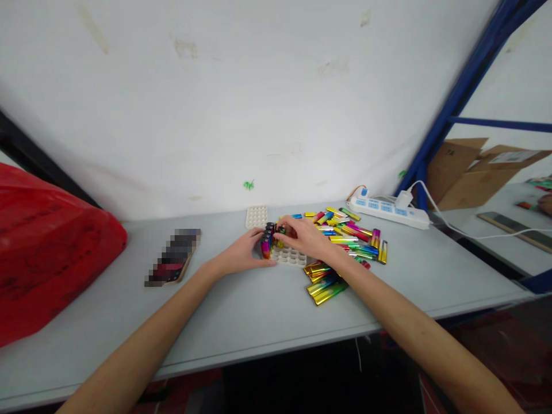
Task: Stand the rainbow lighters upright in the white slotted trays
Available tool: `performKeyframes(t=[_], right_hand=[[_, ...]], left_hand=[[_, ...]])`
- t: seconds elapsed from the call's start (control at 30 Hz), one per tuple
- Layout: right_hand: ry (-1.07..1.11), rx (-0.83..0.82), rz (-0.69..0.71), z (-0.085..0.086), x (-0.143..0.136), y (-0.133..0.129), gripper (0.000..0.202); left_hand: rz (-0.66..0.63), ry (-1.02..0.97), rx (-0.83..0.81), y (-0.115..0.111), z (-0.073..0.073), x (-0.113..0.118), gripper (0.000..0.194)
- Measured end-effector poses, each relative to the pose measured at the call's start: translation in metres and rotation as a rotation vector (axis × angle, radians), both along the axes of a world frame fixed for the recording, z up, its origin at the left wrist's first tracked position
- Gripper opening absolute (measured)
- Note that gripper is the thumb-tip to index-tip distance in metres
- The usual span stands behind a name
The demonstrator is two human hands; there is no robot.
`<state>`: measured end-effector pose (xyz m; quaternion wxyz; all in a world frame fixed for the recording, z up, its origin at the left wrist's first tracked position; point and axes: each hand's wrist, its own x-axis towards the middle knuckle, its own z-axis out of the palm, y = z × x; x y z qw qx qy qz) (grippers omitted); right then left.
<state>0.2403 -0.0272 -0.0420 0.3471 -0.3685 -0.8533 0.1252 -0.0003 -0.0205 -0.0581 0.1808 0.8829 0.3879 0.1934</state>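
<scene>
A small white tray (292,257) with a grid of holes lies on the table, and several shiny multicoloured lighters (266,244) with black tops stand upright along its left side. My left hand (244,253) is curved round that left side, its thumb along the near edge of the tray and its fingers beside the lighters. Over the tray, my right hand (304,236) has its fingers closed on a lighter (281,231) with a dark top. The fingers partly hide that lighter.
Many loose metallic lighters (345,236) are heaped right of the tray, some under my right forearm. A second white tray (257,217) lies near the wall. A phone (175,259) and red bag (56,253) are left; a power strip (388,211) and cardboard box (474,175) are right.
</scene>
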Motion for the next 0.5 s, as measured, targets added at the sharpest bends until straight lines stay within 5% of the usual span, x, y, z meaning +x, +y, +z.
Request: performKeyframes(t=[0.5], right_hand=[[-0.134, 0.119, 0.003, 0.0022, 0.0028, 0.0018, 0.021]], left_hand=[[-0.002, -0.004, 0.002, 0.001, -0.0006, 0.0, 0.086]])
